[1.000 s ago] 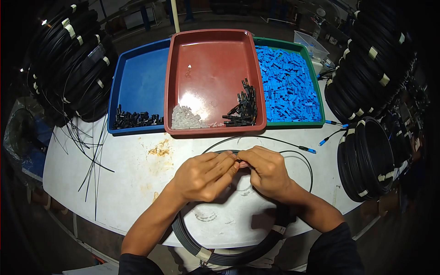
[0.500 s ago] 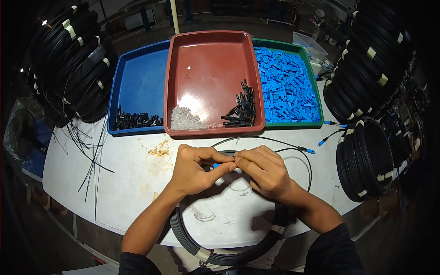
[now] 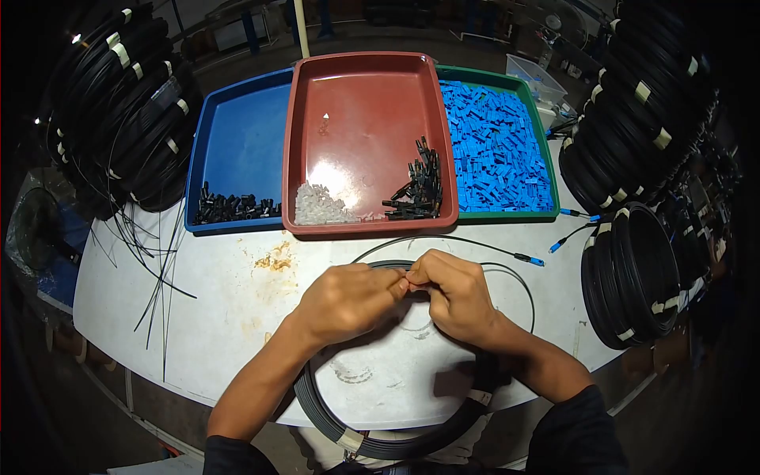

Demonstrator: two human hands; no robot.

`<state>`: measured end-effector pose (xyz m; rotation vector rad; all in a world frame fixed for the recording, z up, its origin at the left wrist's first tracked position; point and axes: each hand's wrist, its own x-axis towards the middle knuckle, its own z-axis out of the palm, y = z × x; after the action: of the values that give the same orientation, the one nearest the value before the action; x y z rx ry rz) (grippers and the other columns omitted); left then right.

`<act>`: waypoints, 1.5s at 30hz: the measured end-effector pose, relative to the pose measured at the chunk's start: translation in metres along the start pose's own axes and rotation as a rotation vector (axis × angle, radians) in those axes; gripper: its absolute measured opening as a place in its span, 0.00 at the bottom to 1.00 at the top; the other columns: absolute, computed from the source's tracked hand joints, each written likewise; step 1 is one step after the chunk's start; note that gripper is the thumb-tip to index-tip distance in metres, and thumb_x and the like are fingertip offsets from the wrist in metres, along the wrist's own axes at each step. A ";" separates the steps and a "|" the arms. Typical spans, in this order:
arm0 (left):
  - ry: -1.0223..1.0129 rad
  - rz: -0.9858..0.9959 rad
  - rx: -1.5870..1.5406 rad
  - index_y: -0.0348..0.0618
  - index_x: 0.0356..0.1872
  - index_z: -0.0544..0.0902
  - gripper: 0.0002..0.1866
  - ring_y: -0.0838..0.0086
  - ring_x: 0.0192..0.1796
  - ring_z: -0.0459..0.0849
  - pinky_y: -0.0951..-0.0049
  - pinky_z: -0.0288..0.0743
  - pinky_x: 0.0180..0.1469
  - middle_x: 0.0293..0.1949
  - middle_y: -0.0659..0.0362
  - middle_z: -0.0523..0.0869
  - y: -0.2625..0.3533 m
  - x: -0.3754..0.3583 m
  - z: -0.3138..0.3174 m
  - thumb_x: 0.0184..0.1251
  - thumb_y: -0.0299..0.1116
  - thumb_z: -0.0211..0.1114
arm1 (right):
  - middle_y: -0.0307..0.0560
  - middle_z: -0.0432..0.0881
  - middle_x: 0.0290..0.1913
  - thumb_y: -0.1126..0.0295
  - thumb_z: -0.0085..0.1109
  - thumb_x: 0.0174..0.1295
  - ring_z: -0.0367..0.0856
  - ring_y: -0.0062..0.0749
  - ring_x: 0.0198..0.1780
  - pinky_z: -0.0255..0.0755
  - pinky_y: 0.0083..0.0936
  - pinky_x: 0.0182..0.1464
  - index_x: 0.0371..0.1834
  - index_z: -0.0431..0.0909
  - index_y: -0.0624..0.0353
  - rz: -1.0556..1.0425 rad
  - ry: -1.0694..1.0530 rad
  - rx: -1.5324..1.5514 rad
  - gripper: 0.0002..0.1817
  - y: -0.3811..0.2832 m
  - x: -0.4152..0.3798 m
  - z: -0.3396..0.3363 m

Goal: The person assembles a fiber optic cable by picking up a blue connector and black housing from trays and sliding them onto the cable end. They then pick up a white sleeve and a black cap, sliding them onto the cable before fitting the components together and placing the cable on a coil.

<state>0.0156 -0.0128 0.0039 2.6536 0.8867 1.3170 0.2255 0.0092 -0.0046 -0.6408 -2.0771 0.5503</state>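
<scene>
My left hand and my right hand meet fingertip to fingertip above the front of the table. Both are closed in a pinch, and their fingers hide whatever is between them. Under them lies a coil of black cable, bound with pale tape and hanging over the near table edge. From the coil a loose cable end curves behind my right hand, tipped with a blue connector.
A blue tray holds small black parts. The red tray has white pieces and black parts; the green tray holds many blue connector housings. Cable coils stand stacked at left and right, with loose strands on the left tabletop.
My left hand has rolled over, its back now turned up, covering the blue and white pieces that showed beneath its fingers. My right hand's fingers have curled in more tightly.
</scene>
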 end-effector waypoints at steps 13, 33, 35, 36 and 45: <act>0.096 -0.134 -0.183 0.37 0.38 0.92 0.08 0.68 0.32 0.94 0.75 0.86 0.34 0.35 0.52 0.94 -0.004 -0.002 -0.002 0.56 0.23 0.78 | 0.56 0.83 0.36 0.90 0.61 0.58 0.86 0.48 0.36 0.80 0.35 0.39 0.38 0.76 0.69 -0.004 -0.001 0.096 0.09 -0.004 0.000 -0.002; -0.079 0.198 0.166 0.33 0.37 0.90 0.08 0.69 0.29 0.90 0.74 0.86 0.34 0.35 0.53 0.92 -0.003 -0.002 -0.005 0.56 0.22 0.73 | 0.57 0.86 0.34 0.90 0.55 0.60 0.86 0.48 0.33 0.81 0.33 0.37 0.39 0.78 0.69 0.121 -0.094 0.146 0.08 0.004 0.004 -0.007; 0.019 -0.248 -0.206 0.34 0.38 0.92 0.07 0.72 0.27 0.90 0.78 0.83 0.33 0.32 0.53 0.93 0.001 0.000 -0.004 0.59 0.23 0.76 | 0.56 0.85 0.37 0.88 0.60 0.58 0.85 0.46 0.34 0.79 0.32 0.38 0.38 0.77 0.68 -0.058 -0.059 0.027 0.08 0.006 0.002 -0.004; -0.024 -0.482 -0.328 0.35 0.39 0.93 0.07 0.75 0.27 0.90 0.81 0.81 0.32 0.30 0.51 0.93 0.001 -0.001 -0.006 0.60 0.25 0.77 | 0.56 0.84 0.38 0.87 0.61 0.56 0.84 0.45 0.35 0.78 0.33 0.38 0.37 0.77 0.68 -0.214 -0.022 -0.112 0.07 0.004 0.004 -0.005; -0.037 0.231 0.189 0.37 0.40 0.90 0.10 0.73 0.29 0.89 0.74 0.85 0.33 0.35 0.59 0.92 -0.002 0.000 0.002 0.55 0.22 0.74 | 0.59 0.85 0.33 0.92 0.54 0.53 0.88 0.52 0.36 0.81 0.36 0.40 0.37 0.76 0.70 0.269 -0.102 0.232 0.11 -0.002 0.001 -0.008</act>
<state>0.0155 -0.0105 0.0021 2.9943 0.7544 1.2789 0.2313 0.0096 0.0019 -0.7728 -1.9923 0.9803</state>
